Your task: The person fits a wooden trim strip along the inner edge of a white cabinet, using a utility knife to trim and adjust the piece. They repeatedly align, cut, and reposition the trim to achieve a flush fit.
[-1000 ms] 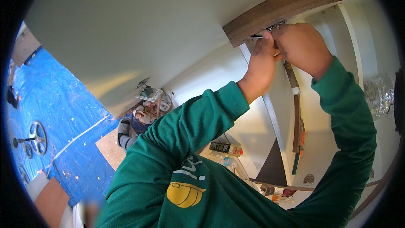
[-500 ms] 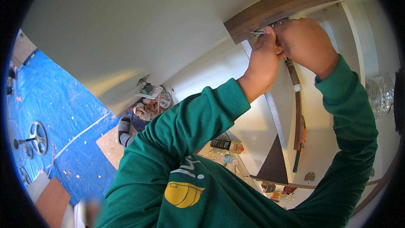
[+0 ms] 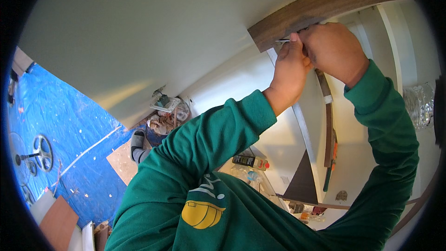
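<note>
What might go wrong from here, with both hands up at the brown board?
The thin metal piece beside the left hand's thumb might slip and scratch the brown board. The right hand is crowded close to the left, so a slip could jab either one. The right hand also hides part of the board's edge in this view, so misalignment might go unnoticed.

The left hand and the right hand are side by side, under the wooden board. A thin rod pokes out to the left of the left thumb. A bottle sits lower down, between the two arms. Far to the left, a big sheet covers the floor, with a wheel at its far left side. A foot is beside a flat board. A small tray is near the foot.
</note>
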Available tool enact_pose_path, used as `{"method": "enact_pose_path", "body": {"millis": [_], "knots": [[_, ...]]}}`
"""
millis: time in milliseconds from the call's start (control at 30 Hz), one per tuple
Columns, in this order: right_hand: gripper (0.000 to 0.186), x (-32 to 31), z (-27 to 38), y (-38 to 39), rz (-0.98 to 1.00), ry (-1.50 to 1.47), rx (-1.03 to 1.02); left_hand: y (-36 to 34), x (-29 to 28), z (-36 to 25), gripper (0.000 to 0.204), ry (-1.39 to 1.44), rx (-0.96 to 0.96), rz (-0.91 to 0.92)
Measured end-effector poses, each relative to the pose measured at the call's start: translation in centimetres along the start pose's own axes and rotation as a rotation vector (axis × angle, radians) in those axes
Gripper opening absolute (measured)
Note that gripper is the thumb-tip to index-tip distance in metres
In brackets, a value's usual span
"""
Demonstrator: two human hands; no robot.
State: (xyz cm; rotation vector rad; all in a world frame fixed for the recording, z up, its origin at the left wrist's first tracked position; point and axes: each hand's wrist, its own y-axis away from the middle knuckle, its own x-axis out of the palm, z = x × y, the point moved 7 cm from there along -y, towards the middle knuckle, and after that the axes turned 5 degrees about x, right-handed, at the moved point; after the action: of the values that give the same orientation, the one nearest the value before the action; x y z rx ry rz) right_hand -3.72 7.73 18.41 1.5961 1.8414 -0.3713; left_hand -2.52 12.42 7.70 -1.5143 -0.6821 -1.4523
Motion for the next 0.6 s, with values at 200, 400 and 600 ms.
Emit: {"method": "enact_pose_path", "body": {"millis": [200,400,600], "knots": [[0.014,0.7,-0.3,0.0,-0.048,-0.006,-0.009,-0.4,-0.5,0.5,0.048,-0.013,-0.031,0.024],[0.024,0.8,0.3,-0.2,0.039,0.027,0.003,-0.3,-0.5,0.4,0.048,0.024,-0.021,0.030],[0.026,0.8,0.2,-0.1,0.040,0.022,0.025,-0.7,-1.2,1.2,0.048,0.042,-0.023,-0.013]]}}
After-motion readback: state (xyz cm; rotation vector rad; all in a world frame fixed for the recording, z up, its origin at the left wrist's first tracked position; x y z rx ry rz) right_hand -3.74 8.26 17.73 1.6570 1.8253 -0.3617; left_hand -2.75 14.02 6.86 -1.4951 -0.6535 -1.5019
